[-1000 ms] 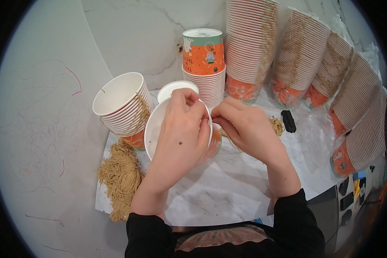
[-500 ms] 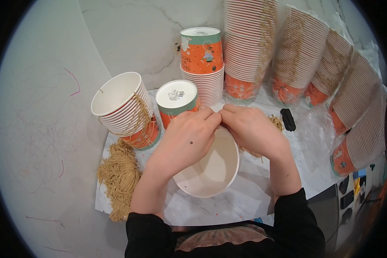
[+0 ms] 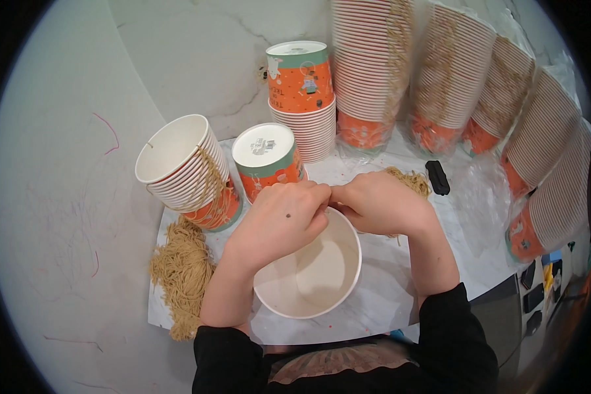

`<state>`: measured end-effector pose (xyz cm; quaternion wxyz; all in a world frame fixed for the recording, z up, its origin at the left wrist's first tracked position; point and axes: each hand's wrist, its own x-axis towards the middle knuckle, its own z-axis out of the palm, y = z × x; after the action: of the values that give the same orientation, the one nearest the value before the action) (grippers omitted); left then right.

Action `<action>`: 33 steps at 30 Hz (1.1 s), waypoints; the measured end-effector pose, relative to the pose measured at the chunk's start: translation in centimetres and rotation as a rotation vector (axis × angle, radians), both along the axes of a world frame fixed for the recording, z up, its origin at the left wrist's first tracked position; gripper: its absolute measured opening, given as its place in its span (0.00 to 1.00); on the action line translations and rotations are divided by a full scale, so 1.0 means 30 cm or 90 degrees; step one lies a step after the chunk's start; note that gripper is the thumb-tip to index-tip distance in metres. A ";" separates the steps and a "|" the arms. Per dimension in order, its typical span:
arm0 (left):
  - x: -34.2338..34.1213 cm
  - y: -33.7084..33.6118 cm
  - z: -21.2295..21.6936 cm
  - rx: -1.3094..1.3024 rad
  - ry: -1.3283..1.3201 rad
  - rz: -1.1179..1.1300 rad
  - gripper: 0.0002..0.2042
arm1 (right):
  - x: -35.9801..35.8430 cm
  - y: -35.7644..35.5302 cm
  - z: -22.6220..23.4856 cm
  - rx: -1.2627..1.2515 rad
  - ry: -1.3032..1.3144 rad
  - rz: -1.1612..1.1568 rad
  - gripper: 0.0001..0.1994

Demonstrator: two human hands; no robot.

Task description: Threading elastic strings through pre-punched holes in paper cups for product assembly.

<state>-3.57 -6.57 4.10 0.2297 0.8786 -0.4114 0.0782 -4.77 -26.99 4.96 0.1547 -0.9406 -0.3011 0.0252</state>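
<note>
A white paper cup (image 3: 312,279) lies between my forearms, tilted so its empty inside faces me. My left hand (image 3: 279,223) curls over its far rim and grips it. My right hand (image 3: 381,203) meets the left at the same spot on the rim, fingertips pinched together there. What they pinch is hidden by the fingers. A small tuft of tan threads (image 3: 410,180) shows just behind my right hand. A lidded orange and green cup (image 3: 269,157) stands upright just beyond my left hand.
A leaning stack of open cups (image 3: 180,167) with threads draped over it sits at the left. A large pile of tan threads (image 3: 180,272) lies below it. Another lidded cup (image 3: 300,75) tops a short stack behind. Tall cup stacks (image 3: 440,79) line the back and right. A black clip (image 3: 437,177) lies on the plastic sheet.
The cup came down from in front of the lidded cup to a lower spot near my body, with its opening turned toward me. Both hands stayed together at its rim.
</note>
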 end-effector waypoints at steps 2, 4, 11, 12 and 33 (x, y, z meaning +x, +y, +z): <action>0.003 0.005 -0.003 0.010 0.016 -0.004 0.06 | 0.018 -0.002 -0.012 0.021 0.006 0.015 0.08; 0.005 0.008 -0.007 -0.001 0.019 -0.005 0.06 | 0.039 -0.008 -0.037 0.041 0.012 0.030 0.09; 0.014 0.018 -0.023 0.012 0.042 0.015 0.05 | 0.064 -0.002 -0.026 0.236 0.036 0.045 0.07; 0.015 0.018 -0.018 0.011 0.063 0.020 0.05 | 0.062 -0.003 -0.026 0.264 0.042 0.049 0.07; 0.064 0.079 0.018 -0.133 0.211 -0.037 0.21 | 0.038 0.013 0.008 0.364 0.142 0.017 0.06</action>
<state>-1.65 -4.19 4.63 0.3865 0.8385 -0.3827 -0.0321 -3.61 -26.60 5.21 0.4451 -0.8463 -0.2893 0.0448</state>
